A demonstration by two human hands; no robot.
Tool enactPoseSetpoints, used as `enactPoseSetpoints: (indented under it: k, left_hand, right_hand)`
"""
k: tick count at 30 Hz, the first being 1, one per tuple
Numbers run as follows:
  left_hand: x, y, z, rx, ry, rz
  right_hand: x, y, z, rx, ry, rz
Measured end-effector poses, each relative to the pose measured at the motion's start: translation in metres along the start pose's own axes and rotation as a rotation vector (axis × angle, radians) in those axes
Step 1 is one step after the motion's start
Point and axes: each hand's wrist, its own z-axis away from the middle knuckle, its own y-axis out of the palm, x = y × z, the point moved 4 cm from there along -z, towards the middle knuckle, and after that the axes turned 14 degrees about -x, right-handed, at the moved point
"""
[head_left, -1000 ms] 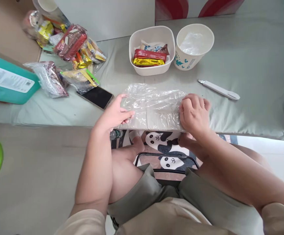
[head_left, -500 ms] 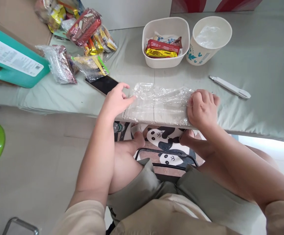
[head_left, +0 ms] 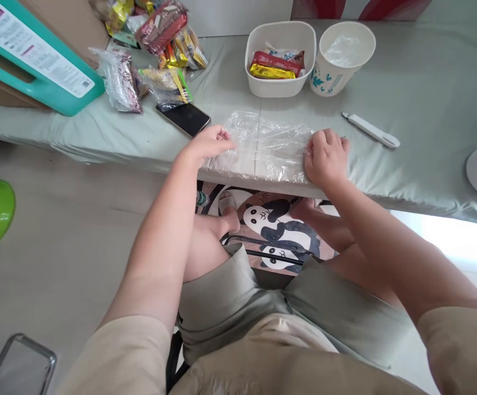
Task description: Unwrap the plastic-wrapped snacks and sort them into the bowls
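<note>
Plastic bag (head_left: 277, 148): lying on our side of the white bowl (head_left: 281, 88) | right hand (head_left: 327, 156): we are holding its right end, fingers curled | left hand (head_left: 212, 144): we are touching its left end, thumb-finger gap narrow, grip unclear

The left hand (head_left: 213, 144) closes: its fingers, spread apart in both earlier views, curl inward, the thumb extending toward the clear plastic wrapper (head_left: 277, 147). The phone (head_left: 185, 117), partly covered by this hand half a second ago, is more exposed. More metal frame (head_left: 36, 346) appears at lower left.
</note>
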Motion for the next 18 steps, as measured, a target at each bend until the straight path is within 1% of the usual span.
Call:
enactPoseSetpoints:
  k: [2, 4, 5, 7, 9, 11, 14, 16, 18]
  left_hand:
    - [-0.003, 0.001, -0.001, 0.010, -0.093, 0.098]
    - [-0.007, 0.001, -0.001, -0.054, -0.132, 0.144]
    - [-0.009, 0.001, 0.000, -0.107, -0.119, 0.147]
    - [-0.017, -0.001, 0.006, -0.211, -0.043, 0.145]
    - [-0.024, -0.003, 0.014, -0.267, 0.026, 0.173]
    - [-0.026, -0.004, 0.022, -0.273, 0.026, 0.236]
    - [-0.019, -0.006, 0.027, -0.270, -0.101, 0.314]
    - [-0.012, -0.005, 0.024, -0.271, -0.168, 0.287]
    - [-0.009, -0.001, 0.017, -0.264, -0.190, 0.226]
  right_hand:
    - [0.000, 0.001, 0.000, 0.002, -0.010, -0.008]
    - [0.001, 0.000, 0.000, -0.005, -0.025, -0.012]
    - [0.001, 0.000, 0.000, -0.009, -0.031, -0.012]
    - [0.002, -0.002, 0.001, -0.008, -0.040, -0.010]
    - [0.004, -0.003, 0.002, -0.010, -0.052, -0.014]
    - [0.006, -0.006, 0.002, -0.028, -0.067, -0.032]
    - [0.008, -0.008, 0.003, -0.056, -0.085, -0.076]
    - [0.008, -0.008, 0.004, -0.055, -0.082, -0.093]
    - [0.007, -0.008, 0.004, -0.051, -0.069, -0.093]
